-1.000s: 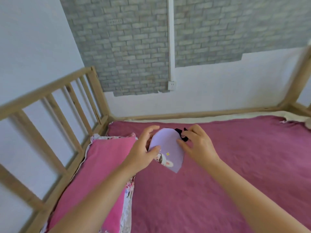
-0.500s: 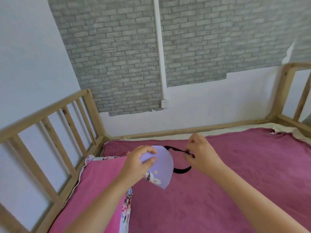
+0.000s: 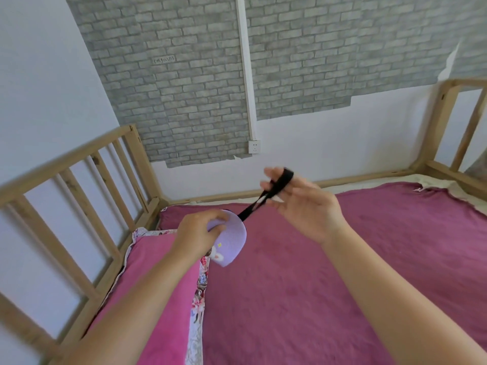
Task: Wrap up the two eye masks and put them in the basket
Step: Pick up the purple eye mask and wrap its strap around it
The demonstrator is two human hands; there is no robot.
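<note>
Left hand [image 3: 197, 233] pinches the folded purple cloth eye mask [image 3: 233, 239]. Right hand [image 3: 308, 212], fingers spread, pulls its black stretchy strap [image 3: 276, 187] toward one o'clock. Wrapping unfinished; basket unseen.

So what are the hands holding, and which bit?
The left hand grips the folded purple eye mask by its body. The right hand holds its black strap, looped over outstretched fingers, pulled taut.

The right hand [image 3: 305, 206] rose toward 1 o'clock, away from the eye mask [image 3: 232, 238], and its fingers [image 3: 271, 171] spread out of their pinch. The black strap [image 3: 266, 196], slack before, stretched taut, looped over those fingers.
</note>
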